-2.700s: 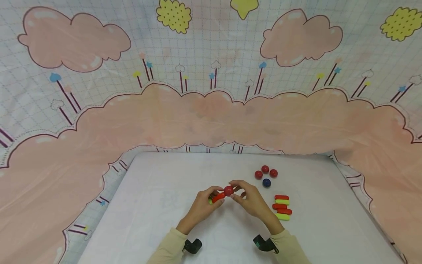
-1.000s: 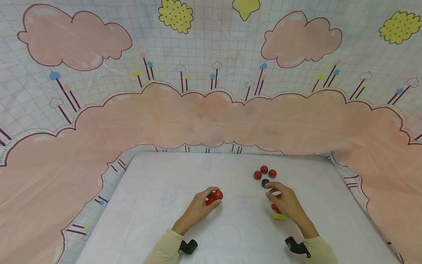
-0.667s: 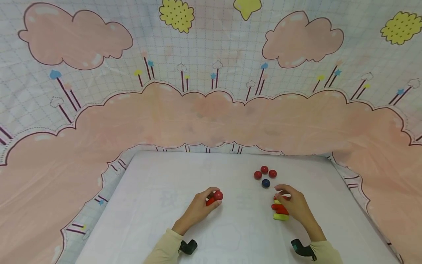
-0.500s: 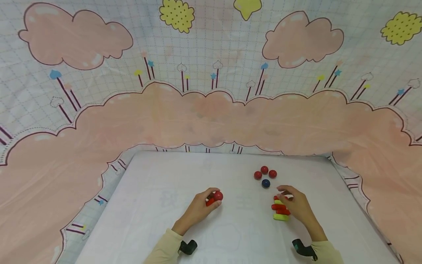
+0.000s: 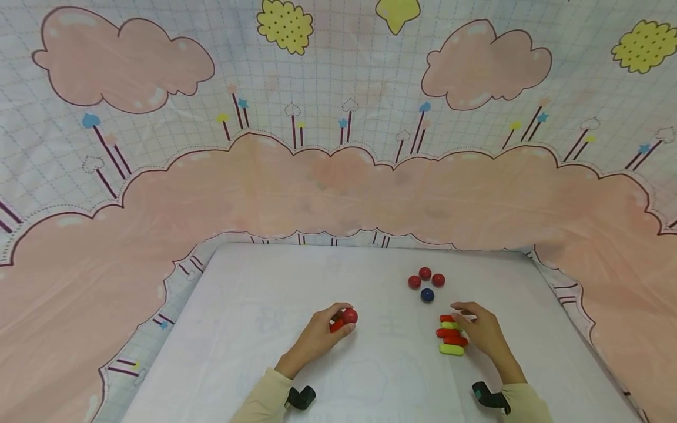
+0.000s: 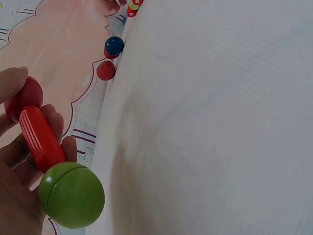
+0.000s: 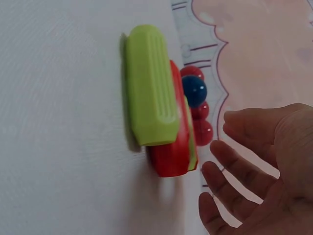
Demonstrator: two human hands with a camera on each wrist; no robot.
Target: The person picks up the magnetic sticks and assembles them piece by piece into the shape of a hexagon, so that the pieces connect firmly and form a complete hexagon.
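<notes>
Resting on a white-covered tabletop (image 5: 238, 305), three glossy red balls (image 5: 425, 273) and one glossy dark blue ball (image 5: 427, 295) are grouped in a loose cluster, while three red plastic-looking rods (image 5: 448, 333) and two yellow-green plastic-looking rods (image 5: 451, 350), five in all, are laid side by side in a close row on the nearer side of the balls. To the left of the row, a joined piece of three parts is held by the left hand (image 5: 319, 332): a single red rod (image 6: 41, 139) is capped at one end by a red ball (image 6: 23, 100), pressed by the thumb, and at the other by a bright green ball (image 6: 72, 195). From the head camera, the green ball is hidden by the hand. The right hand (image 5: 485, 331) is poised just beside the row, its fingers bent and parted, with a wide gap left between thumb and forefinger; the right ends of the uppermost rods are partly covered by it. The rods are ridged lengthwise and narrowed at the tips, and the green ball is ringed by a fine seam. Cream sleeves (image 5: 264, 397) and black wrist cameras (image 5: 302, 398) are worn, and a peach-and-white cloth backdrop (image 5: 344, 188) is printed with clouds.
</notes>
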